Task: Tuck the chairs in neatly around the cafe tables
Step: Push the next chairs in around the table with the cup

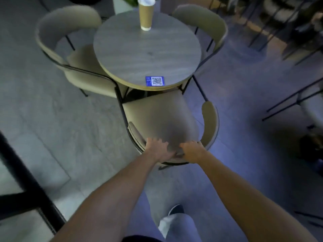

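Note:
A round grey wooden cafe table (pixel 132 55) stands ahead of me. Three beige chairs with curved backs and thin black frames surround it. The near chair (pixel 160 116) faces the table, its seat's front edge just under the tabletop. My left hand (pixel 158 149) and my right hand (pixel 192 151) both grip the top of its curved backrest, close together. The left chair (pixel 82 67) and the far right chair (pixel 204 21) have their seats partly under the table.
A brown paper cup (pixel 146 15) and a blue QR sticker (pixel 155 81) are on the table. A black-framed glass partition (pixel 26 180) runs at lower left. Dark chairs and table legs (pixel 293 100) stand at right. My leg and shoe (pixel 175 219) are below.

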The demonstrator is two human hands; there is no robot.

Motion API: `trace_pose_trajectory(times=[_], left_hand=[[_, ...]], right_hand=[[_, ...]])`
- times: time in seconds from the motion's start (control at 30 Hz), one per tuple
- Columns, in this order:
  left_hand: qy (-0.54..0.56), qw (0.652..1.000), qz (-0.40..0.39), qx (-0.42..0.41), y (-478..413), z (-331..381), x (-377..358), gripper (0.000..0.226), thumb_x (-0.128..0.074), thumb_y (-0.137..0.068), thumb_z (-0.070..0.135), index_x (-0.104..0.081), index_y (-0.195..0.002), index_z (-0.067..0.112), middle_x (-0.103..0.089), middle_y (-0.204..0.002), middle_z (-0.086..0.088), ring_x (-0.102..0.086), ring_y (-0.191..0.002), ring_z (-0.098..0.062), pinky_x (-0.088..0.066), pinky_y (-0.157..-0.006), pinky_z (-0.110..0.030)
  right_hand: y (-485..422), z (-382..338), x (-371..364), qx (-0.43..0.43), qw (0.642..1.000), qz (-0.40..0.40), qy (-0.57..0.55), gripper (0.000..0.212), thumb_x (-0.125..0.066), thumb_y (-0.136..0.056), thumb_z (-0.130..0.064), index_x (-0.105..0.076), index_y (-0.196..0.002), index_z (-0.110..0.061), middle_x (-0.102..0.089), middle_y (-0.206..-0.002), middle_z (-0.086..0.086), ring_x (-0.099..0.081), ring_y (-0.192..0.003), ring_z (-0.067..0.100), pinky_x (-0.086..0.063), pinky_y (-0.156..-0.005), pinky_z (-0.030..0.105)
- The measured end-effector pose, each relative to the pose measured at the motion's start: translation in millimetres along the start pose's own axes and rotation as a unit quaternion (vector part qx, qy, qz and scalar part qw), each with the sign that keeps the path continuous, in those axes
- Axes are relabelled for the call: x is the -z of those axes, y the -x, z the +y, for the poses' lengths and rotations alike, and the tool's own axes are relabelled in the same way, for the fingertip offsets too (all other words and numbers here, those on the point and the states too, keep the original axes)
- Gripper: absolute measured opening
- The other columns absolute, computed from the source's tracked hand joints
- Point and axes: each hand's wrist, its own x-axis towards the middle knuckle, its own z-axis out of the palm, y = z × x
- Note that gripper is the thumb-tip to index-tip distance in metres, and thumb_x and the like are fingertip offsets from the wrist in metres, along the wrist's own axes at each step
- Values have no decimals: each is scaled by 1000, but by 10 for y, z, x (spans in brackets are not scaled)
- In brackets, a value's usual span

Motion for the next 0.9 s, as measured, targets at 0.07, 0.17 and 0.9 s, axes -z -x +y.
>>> trace_pose_trajectory(times=[0.07,0.17,0.9], left_hand=[[18,999,8,26,56,176,-113,80,-23,-85,81,-56,-131,25,-56,-137,-11,-47,-129,-32,-32,-105,-47],[56,997,9,58,77,441,-267,84,-23,-82,83,-56,-132,24,-53,-139,-13,-44,-129,-34,-29,-104,-49],[32,994,45,93,62,791,-529,23,-51,-97,36,-61,-118,33,-59,-122,-2,-49,-118,-27,-27,-104,-47]], right_hand=[[28,147,-155,26,1000,0,4,35,-53,-91,-25,-56,-124,-16,-59,-128,14,-52,-120,35,-38,-102,46],[-3,342,-283,67,997,8,-20,29,-53,-89,-34,-61,-111,-17,-65,-119,9,-57,-113,33,-40,-96,43],[-331,880,-644,153,981,93,78,33,-58,-87,-50,-66,-115,-36,-70,-108,-9,-59,-109,21,-33,-95,38]])
